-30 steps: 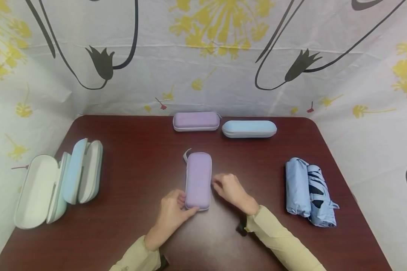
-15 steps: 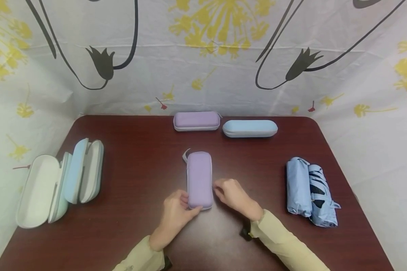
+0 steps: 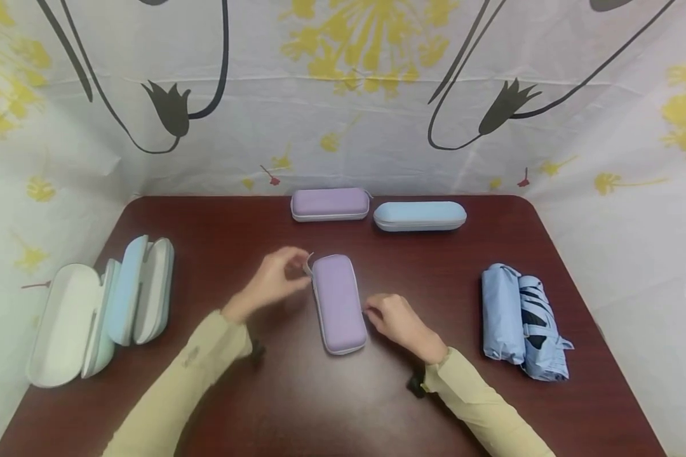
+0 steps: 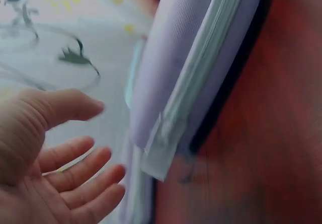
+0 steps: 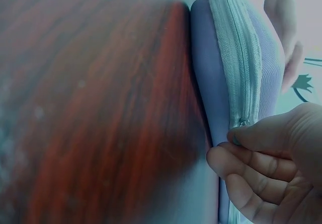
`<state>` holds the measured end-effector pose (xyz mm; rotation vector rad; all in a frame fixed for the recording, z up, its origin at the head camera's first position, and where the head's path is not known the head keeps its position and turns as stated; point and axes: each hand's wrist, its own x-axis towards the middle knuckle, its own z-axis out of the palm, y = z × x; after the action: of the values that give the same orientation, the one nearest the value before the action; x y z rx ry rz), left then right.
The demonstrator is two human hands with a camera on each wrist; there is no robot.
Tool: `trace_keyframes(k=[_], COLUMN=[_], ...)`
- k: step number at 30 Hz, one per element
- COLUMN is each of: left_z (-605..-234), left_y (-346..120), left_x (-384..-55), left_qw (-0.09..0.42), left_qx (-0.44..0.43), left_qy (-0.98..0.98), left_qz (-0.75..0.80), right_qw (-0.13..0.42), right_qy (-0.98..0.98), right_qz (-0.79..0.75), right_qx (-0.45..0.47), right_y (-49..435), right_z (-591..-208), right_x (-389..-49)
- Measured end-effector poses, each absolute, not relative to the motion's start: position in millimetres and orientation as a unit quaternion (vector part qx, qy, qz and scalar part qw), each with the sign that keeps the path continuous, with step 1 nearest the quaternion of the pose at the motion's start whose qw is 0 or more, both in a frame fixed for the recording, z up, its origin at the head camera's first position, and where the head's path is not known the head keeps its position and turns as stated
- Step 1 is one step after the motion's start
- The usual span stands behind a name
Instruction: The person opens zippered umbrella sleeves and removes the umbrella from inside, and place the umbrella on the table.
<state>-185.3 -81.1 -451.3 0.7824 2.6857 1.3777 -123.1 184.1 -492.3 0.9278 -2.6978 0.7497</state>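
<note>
A purple zip case point(image 3: 340, 304) lies lengthwise, slightly turned, in the middle of the table. Its grey zipper runs along the side. At its far left corner sticks out a grey strap point(image 4: 160, 156). My left hand point(image 3: 275, 276) is beside that strap; in the left wrist view its fingers are parted and hold nothing. My right hand point(image 3: 399, 322) is at the case's right side, thumb and forefinger pinching the zipper pull point(image 5: 243, 123), which is mostly hidden by the thumb.
Along the back edge lie a second purple case point(image 3: 330, 204) and a light blue case point(image 3: 420, 216). Two cases stand opened at the left, one pale green point(image 3: 63, 324), one blue point(image 3: 127, 289). Two folded blue umbrellas point(image 3: 502, 314) lie at the right. Patterned cloth point(image 3: 343, 146) surrounds the table.
My left hand has let go of the near end of the case and moved up to its far left corner. The case has turned slightly; the right hand has stayed by its side.
</note>
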Motion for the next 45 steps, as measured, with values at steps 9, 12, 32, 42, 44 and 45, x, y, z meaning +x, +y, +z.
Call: trace_keyframes(k=[9, 12, 32, 42, 44, 45], left_z=[-453.0, -453.4, -451.1, -456.4, -455.1, -454.5], left_y=[-66.9, -63.8, -56.6, -58.0, -57.6, -57.1], left_x=[-249.6, -256.4, -250.4, -249.2, -249.3, -249.6], left_qw=[0.264, 0.298, 0.276, 0.24, 0.226, 0.218], left_qx=[0.248, 0.319, 0.43, 0.452, 0.451, 0.451], left_qy=[0.796, 0.772, 0.792, 0.806, 0.817, 0.822], left_qz=[0.485, 0.462, 0.334, 0.297, 0.28, 0.27], right_qw=[0.101, 0.102, 0.091, 0.091, 0.089, 0.089], right_qy=[-0.908, -0.907, -0.912, -0.912, -0.913, -0.913], right_qz=[0.263, 0.266, 0.264, 0.261, 0.259, 0.257], right_qx=[0.311, 0.309, 0.3, 0.304, 0.304, 0.305], right_y=[183.9, 183.5, 184.4, 184.0, 184.0, 184.3], right_z=[-493.2, -492.7, -493.5, -492.1, -491.8, -491.8], right_x=[-122.4, -122.1, -123.3, -124.5, -124.2, -124.3])
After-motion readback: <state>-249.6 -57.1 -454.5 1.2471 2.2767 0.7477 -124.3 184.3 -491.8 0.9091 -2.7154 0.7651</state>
